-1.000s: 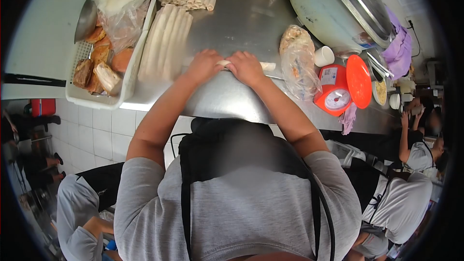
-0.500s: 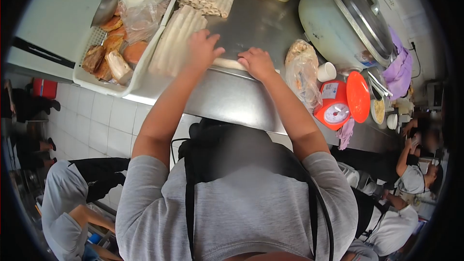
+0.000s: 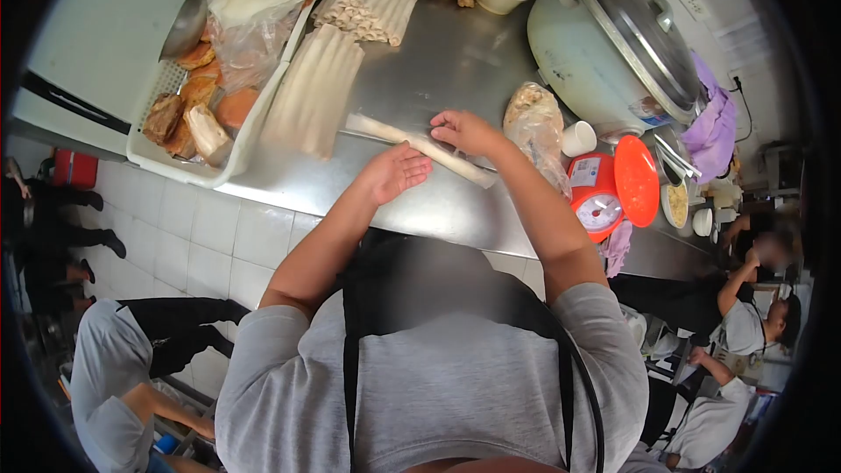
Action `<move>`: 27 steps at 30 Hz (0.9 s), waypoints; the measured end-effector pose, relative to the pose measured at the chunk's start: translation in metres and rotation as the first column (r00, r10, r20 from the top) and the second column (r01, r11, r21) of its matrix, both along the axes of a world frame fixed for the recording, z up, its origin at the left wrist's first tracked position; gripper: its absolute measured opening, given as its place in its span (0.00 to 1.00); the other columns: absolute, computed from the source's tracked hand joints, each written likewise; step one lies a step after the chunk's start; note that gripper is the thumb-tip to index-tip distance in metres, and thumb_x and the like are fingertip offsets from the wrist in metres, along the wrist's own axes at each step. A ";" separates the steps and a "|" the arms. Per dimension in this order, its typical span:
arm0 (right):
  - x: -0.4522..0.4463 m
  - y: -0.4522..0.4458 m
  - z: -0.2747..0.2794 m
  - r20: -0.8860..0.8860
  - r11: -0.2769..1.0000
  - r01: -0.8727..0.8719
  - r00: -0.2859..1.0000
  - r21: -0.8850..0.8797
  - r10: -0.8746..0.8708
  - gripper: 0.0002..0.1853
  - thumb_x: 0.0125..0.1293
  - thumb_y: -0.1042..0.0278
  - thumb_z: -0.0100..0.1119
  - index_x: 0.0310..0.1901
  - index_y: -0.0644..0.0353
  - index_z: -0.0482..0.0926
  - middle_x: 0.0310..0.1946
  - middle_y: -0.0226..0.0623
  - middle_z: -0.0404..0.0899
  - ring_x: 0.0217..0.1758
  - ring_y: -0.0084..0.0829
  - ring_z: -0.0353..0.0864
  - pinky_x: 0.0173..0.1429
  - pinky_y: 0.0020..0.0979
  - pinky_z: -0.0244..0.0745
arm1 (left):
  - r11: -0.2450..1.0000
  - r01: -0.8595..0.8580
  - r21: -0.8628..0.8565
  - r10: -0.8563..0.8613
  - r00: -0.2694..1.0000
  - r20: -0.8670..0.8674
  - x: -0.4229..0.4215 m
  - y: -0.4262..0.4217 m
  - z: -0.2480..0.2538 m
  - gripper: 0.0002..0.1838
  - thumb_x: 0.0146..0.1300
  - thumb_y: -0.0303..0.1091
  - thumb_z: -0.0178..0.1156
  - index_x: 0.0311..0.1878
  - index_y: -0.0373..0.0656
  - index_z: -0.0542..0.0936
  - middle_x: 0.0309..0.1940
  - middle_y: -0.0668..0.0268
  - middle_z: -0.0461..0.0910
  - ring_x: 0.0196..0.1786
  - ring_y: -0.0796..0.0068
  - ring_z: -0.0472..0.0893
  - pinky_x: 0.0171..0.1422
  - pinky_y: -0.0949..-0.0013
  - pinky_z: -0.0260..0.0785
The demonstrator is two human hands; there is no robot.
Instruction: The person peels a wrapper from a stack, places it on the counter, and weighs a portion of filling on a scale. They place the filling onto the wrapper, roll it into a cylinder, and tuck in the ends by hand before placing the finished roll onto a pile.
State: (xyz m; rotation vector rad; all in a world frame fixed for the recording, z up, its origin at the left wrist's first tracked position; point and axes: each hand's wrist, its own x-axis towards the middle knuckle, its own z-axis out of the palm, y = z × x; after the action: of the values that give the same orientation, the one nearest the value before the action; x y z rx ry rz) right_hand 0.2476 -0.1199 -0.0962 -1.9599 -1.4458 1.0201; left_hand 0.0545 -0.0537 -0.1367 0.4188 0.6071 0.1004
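Note:
A long pale spring roll [image 3: 448, 159] lies slantwise on the steel counter between my two hands. My left hand [image 3: 396, 173] is on its near side, palm turned up and fingers stretched out, the fingertips close to the roll. On the far side, my right hand [image 3: 469, 133] hovers with fingers apart and slightly bent, gripping nothing. To the left, a row of similar rolls [image 3: 317, 83] lies side by side. Behind that row, more rolls are piled in a stack [image 3: 372, 0], their ends facing me. Whether either hand touches the roll I cannot tell.
At left, a white plastic basket [image 3: 219, 177] holds orange-brown pieces and a plastic bag. To the right stand a bagged food lump [image 3: 534, 118], a white cup [image 3: 578, 138], a red scale [image 3: 596, 197] and a large lidded pot [image 3: 583, 52]. Other people work at both sides.
My left hand has come away from the row of rolls, moving right and towards me, and turned palm up. The single roll now shows along its length, lying more slantwise.

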 end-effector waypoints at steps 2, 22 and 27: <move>-0.011 -0.018 0.003 0.163 0.998 0.010 0.986 0.062 -0.020 0.23 0.51 0.59 0.63 0.48 0.58 0.73 0.35 0.40 0.76 0.37 0.33 0.76 0.41 0.30 0.71 | 1.000 -0.008 0.002 0.008 1.000 -0.017 -0.001 -0.001 0.004 0.25 0.65 0.44 0.46 0.55 0.30 0.63 0.51 0.48 0.69 0.56 0.57 0.70 0.60 0.58 0.64; -0.039 -0.067 0.023 -0.265 0.992 0.128 0.957 0.020 -0.118 0.20 0.56 0.75 0.53 0.52 0.63 0.66 0.39 0.37 0.72 0.41 0.25 0.72 0.46 0.27 0.69 | 0.811 -0.443 0.381 0.373 0.894 0.247 0.042 0.013 0.087 0.11 0.58 0.33 0.58 0.39 0.41 0.68 0.30 0.64 0.71 0.32 0.73 0.74 0.39 0.69 0.72; -0.055 -0.044 0.105 0.164 0.699 0.042 0.961 0.714 -0.225 0.22 0.52 0.80 0.51 0.52 0.58 0.69 0.44 0.42 0.69 0.45 0.36 0.71 0.48 0.32 0.68 | 0.371 -0.463 0.805 0.273 0.883 0.382 0.044 0.014 0.124 0.10 0.55 0.28 0.58 0.39 0.38 0.72 0.30 0.68 0.74 0.31 0.80 0.75 0.36 0.75 0.69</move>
State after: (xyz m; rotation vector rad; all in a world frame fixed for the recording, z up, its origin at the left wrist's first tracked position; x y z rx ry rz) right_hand 0.1923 -0.1641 0.0090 -1.5879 -1.4855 0.0872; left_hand 0.0982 -0.0399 -0.0122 1.2952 0.4015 0.9441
